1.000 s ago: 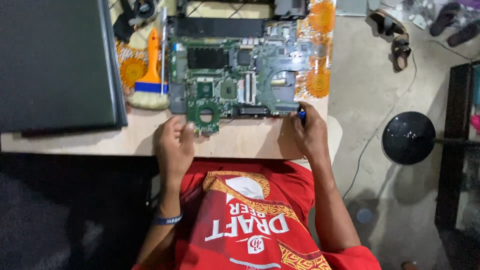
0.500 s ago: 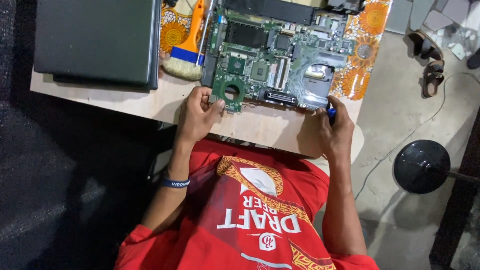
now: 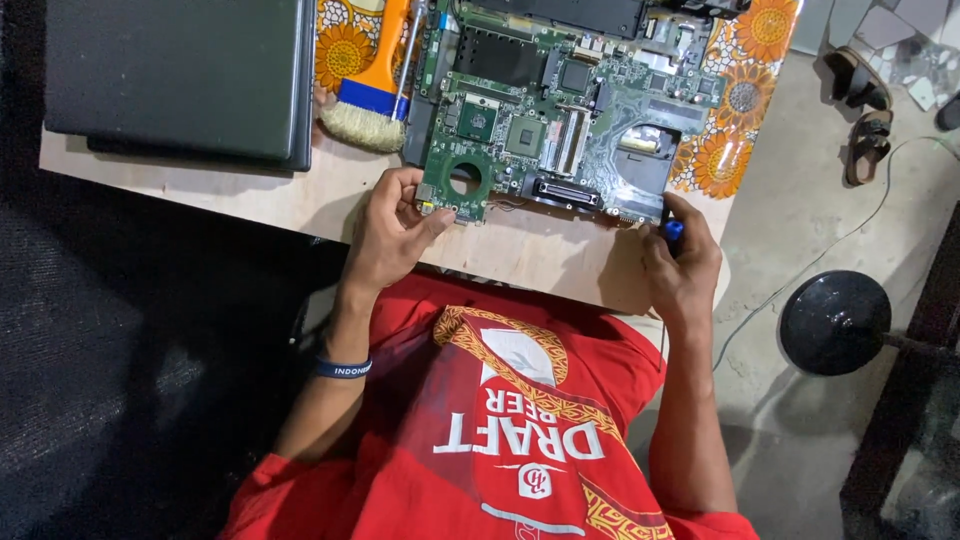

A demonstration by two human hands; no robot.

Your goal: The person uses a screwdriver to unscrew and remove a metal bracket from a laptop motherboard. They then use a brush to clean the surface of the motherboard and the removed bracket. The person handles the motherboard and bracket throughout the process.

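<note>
Head view, left hand (image 3: 392, 232) pinching motherboard (image 3: 545, 130) corner, right hand (image 3: 682, 262) gripping blue screwdriver (image 3: 673, 230)

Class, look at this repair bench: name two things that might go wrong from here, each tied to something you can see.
1. The left hand grips the green circuit board by its near corner, bare fingers on the components; that might flex or damage it.
2. The right hand holds a blue-handled screwdriver at the board's edge; a slip could scratch it.
</note>
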